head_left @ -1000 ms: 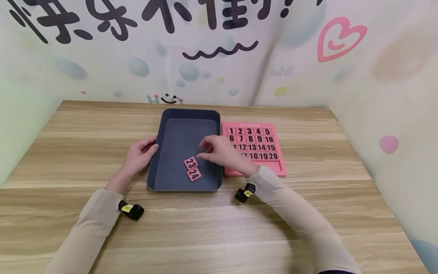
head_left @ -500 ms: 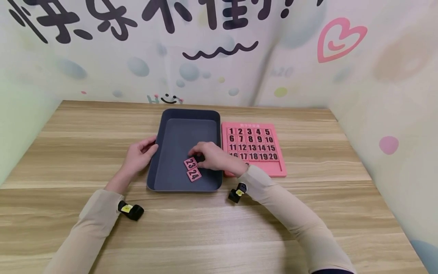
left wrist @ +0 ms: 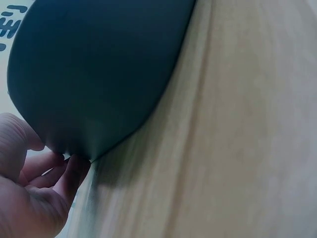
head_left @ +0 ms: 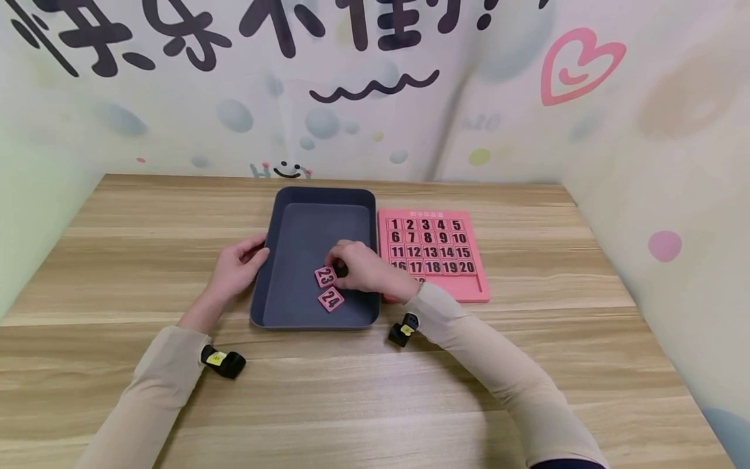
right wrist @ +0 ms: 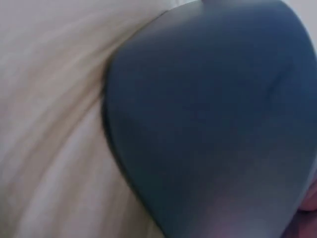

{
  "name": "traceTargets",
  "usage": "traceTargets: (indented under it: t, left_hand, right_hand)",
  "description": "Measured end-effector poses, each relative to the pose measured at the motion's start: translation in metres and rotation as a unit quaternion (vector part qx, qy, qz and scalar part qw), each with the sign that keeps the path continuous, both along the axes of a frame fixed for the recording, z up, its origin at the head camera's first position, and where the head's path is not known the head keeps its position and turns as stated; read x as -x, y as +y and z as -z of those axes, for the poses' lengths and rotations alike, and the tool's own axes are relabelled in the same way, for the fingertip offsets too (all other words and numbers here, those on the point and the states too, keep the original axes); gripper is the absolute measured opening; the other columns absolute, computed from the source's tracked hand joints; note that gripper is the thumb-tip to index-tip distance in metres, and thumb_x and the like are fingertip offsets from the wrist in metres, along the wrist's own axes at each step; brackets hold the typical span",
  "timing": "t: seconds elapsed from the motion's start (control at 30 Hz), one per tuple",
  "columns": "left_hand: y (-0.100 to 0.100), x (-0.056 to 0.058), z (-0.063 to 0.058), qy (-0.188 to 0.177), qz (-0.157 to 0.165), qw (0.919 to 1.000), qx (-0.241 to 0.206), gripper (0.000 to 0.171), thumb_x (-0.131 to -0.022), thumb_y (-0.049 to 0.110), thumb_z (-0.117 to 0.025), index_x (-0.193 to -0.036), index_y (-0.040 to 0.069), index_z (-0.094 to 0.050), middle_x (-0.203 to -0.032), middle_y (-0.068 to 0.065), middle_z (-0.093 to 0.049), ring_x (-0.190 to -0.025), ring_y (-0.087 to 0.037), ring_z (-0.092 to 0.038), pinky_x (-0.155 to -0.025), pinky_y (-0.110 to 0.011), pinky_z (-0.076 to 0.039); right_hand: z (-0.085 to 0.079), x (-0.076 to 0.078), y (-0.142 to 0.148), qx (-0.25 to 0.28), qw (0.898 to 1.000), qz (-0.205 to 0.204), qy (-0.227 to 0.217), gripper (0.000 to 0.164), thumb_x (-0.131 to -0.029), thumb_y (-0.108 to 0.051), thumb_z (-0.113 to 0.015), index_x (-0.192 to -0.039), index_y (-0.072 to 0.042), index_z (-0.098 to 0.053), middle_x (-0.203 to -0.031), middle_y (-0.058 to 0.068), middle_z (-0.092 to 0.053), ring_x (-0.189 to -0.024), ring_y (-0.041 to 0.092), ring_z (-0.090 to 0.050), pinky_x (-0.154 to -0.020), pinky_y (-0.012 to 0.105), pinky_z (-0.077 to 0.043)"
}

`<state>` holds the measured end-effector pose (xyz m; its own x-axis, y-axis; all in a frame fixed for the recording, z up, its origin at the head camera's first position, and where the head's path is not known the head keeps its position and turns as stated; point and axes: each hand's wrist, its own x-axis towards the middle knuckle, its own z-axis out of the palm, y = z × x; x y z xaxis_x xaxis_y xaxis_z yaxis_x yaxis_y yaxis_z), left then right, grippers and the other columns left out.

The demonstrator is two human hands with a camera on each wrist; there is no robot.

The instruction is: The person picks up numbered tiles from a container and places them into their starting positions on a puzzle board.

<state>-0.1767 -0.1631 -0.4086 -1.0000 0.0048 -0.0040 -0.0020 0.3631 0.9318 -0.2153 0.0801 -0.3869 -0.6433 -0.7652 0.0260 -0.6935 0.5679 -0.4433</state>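
My left hand (head_left: 233, 268) holds the left rim of a dark blue-grey tray (head_left: 287, 228), thumb at the edge and fingers against the outer wall. In the left wrist view, the fingertips (left wrist: 74, 166) touch the tray's outside. Reaching inside the tray, my right hand (head_left: 360, 267) pinches a pink number tile marked 23 (head_left: 325, 277) at its edge. Just below it lies the tile marked 24 (head_left: 331, 299). The right wrist view shows mainly the tray's outer wall (right wrist: 208, 109); the hand is at its right edge, mostly cut off.
Right beside the tray lies a pink number puzzle board (head_left: 477, 290) with rows of numbered tiles. My right wrist hides part of its lower left. Both lie on a wood-grain table (head_left: 316, 404), with a decorated wall (head_left: 375, 143) behind.
My right hand has come down leftward into the tray onto the 23 tile. That tile and the 24 tile have turned slightly. The left hand has stayed at the rim.
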Motion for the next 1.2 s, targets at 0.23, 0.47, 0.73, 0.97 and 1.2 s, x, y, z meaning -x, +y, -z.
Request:
traceTargets:
  t: [0.23,0.47,0.73,0.97,1.2]
  left_hand:
    - [-0.001,-0.001,0.0,-0.002,-0.001,1.0,0.0,0.043,-0.097,0.011,-0.049,-0.134,-0.009,-0.043,-0.135,-0.025,-0.047,-0.097,0.006,-0.048,-0.079,-0.003,-0.04]
    - [-0.002,0.0,0.002,-0.002,-0.001,1.0,0.002,0.043,-0.097,0.011,-0.048,-0.134,-0.009,-0.043,-0.134,-0.025,-0.047,-0.095,0.006,-0.047,-0.078,-0.004,-0.04]
    - [-0.002,0.0,0.001,0.002,0.001,1.0,-0.001,0.042,-0.097,0.009,-0.049,-0.134,-0.009,-0.043,-0.134,-0.027,-0.047,-0.091,0.011,-0.046,-0.078,-0.004,-0.04]
    - [-0.002,0.001,0.001,0.002,0.0,1.0,0.003,0.043,-0.097,0.011,-0.049,-0.135,-0.009,-0.043,-0.134,-0.026,-0.047,-0.093,0.01,-0.046,-0.078,-0.003,-0.04]
    - [-0.001,0.002,0.001,0.004,0.0,1.0,0.008,0.041,-0.096,0.008,-0.049,-0.134,-0.009,-0.044,-0.133,-0.026,-0.048,-0.093,0.009,-0.046,-0.077,-0.003,-0.04]
  right_hand:
    - [-0.015,-0.004,0.013,0.027,0.998,0.046,-0.017,0.026,-0.078,-0.011,-0.074,-0.101,-0.002,-0.065,-0.096,0.009,-0.06,-0.087,0.019,-0.055,-0.076,0.023,-0.048]
    - [-0.025,-0.01,0.042,0.057,0.994,0.094,-0.029,0.025,-0.077,-0.007,-0.073,-0.099,-0.001,-0.065,-0.094,0.011,-0.062,-0.084,0.022,-0.056,-0.071,0.026,-0.048]
    - [-0.03,-0.01,0.086,0.09,0.987,0.129,-0.027,0.023,-0.073,0.0,-0.073,-0.094,0.001,-0.063,-0.088,0.008,-0.062,-0.081,0.022,-0.057,-0.072,0.031,-0.05]
    - [-0.023,-0.006,0.121,0.082,0.981,0.173,-0.008,0.027,-0.071,-0.001,-0.075,-0.095,0.004,-0.063,-0.089,0.013,-0.062,-0.082,0.027,-0.057,-0.075,0.037,-0.05]
    - [-0.011,-0.004,0.146,0.073,0.979,0.19,-0.027,0.026,-0.072,0.001,-0.075,-0.093,0.008,-0.061,-0.086,0.016,-0.061,-0.08,0.028,-0.058,-0.074,0.039,-0.051]
